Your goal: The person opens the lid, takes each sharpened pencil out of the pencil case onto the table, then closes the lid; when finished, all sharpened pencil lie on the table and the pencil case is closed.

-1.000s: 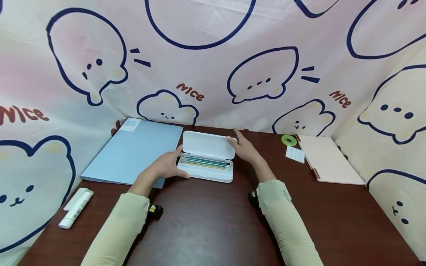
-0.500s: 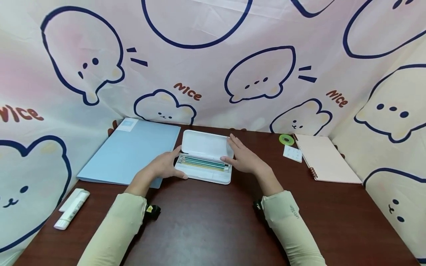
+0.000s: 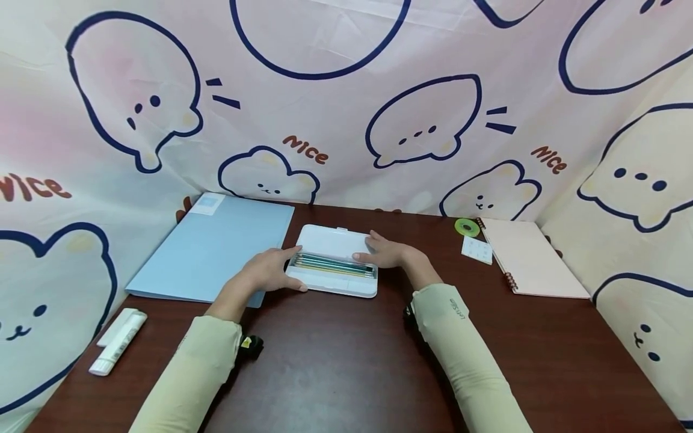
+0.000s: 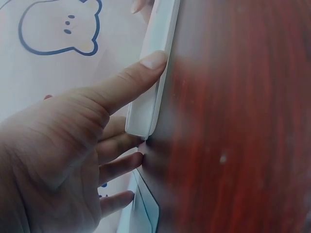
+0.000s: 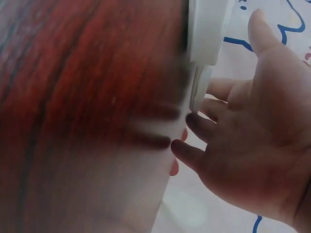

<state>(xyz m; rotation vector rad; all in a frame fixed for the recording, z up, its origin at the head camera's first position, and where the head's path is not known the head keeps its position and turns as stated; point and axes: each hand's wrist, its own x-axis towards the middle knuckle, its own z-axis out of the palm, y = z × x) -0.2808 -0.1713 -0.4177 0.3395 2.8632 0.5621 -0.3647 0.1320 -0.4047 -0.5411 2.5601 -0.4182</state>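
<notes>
A white pencil case [image 3: 337, 285] lies on the dark wooden table [image 3: 346, 361], its lid [image 3: 327, 240] half lowered over several pencils [image 3: 332, 264]. My left hand [image 3: 267, 270] grips the case's left end, index finger on the far side and thumb along the front edge. In the left wrist view the thumb [image 4: 141, 68] presses on the case [image 4: 150, 87]. My right hand [image 3: 387, 255] rests with straight fingers on the lid's right part. The right wrist view shows my right hand [image 5: 252, 145] beside the tilted case [image 5: 206, 29].
A blue folder [image 3: 216, 246] lies to the left of the case and a white glue stick [image 3: 116, 343] near the left edge. At the right are a pink spiral notebook [image 3: 533, 255], a green tape roll [image 3: 467, 227] and a small white card [image 3: 479, 249]. Patterned cloth walls the table in.
My right hand has come forward from the lid's far right corner and pushed the lid down from fully open to half lowered. The left hand has stayed on the case's left end.
</notes>
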